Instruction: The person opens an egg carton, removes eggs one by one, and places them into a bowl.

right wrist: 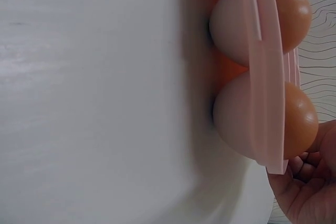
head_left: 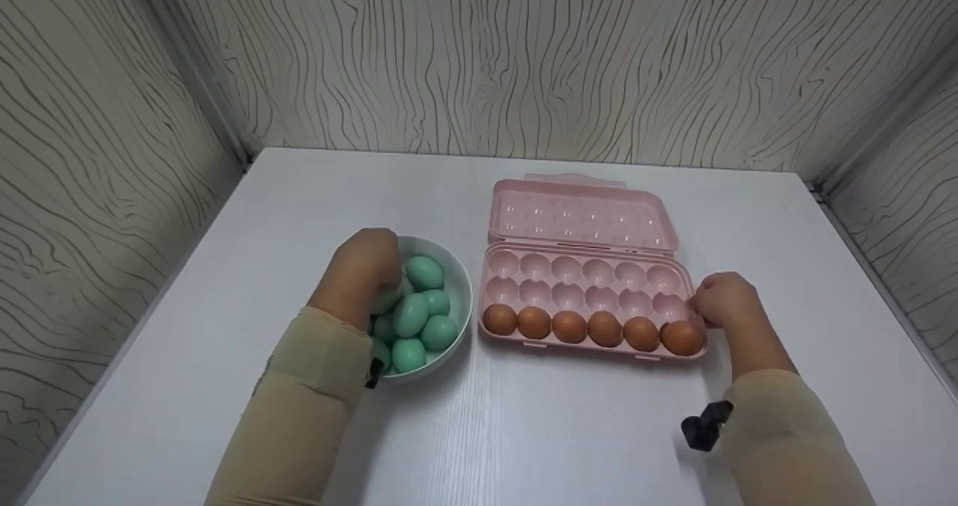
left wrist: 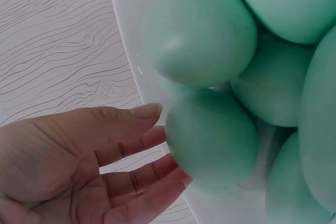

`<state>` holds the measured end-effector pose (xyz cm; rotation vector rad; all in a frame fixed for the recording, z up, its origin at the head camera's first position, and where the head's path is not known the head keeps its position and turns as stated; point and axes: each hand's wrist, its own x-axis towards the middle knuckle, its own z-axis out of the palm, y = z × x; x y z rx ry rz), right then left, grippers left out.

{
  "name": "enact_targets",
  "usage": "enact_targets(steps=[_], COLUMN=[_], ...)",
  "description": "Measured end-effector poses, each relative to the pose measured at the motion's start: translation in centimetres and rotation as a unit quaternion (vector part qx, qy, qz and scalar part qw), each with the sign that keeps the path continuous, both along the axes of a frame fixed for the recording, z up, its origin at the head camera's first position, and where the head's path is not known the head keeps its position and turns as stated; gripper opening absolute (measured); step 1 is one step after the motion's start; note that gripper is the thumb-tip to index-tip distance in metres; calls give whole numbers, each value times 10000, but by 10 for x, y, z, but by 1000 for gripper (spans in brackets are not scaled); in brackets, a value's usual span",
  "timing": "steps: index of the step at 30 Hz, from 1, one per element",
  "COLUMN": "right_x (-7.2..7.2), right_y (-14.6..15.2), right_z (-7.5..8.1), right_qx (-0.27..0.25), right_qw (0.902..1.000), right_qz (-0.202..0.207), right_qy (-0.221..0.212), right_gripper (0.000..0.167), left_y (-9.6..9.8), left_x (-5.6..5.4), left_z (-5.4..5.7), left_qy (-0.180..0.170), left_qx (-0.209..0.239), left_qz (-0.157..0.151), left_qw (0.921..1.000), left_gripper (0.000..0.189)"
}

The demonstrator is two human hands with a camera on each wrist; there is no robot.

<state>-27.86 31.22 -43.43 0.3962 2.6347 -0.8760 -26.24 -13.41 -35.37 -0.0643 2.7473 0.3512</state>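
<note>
In the head view, my left hand reaches into the left side of a white bowl of green eggs. The left wrist view shows its thumb and slightly bent fingers at the near side of one green egg, fingertips right at the shell. My right hand grips the right end of a pink egg carton, its fingers partly hidden by the rim in the right wrist view. The carton's lid is laid back. Brown eggs fill its front row; the two rows behind hold none.
Bowl and carton stand side by side on a white table, a narrow gap between them. Wood-patterned panels rise behind and on both sides. A small black device sits at my right wrist.
</note>
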Motion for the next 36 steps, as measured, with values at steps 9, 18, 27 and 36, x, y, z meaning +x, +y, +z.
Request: enact_targets(steps=[9, 18, 27, 36], right_x=[0, 2, 0, 10], right_y=[-1, -2, -3, -10], right_z=[3, 6, 25, 38], right_qx=[104, 503, 571, 293], right_qw=[9998, 9972, 9970, 9955], right_qz=[171, 546, 522, 853], right_qy=[-73, 133, 91, 296], right_gripper=[31, 36, 39, 40], left_y=[1, 2, 11, 31], left_x=[3, 0, 0, 4], left_z=[7, 10, 15, 14], left_qy=[260, 631, 726, 998], left_qx=[269, 690, 1177, 1688], left_qz=[182, 178, 223, 62], left_qw=[9991, 9955, 9901, 9806], left_gripper=[37, 32, 40, 38])
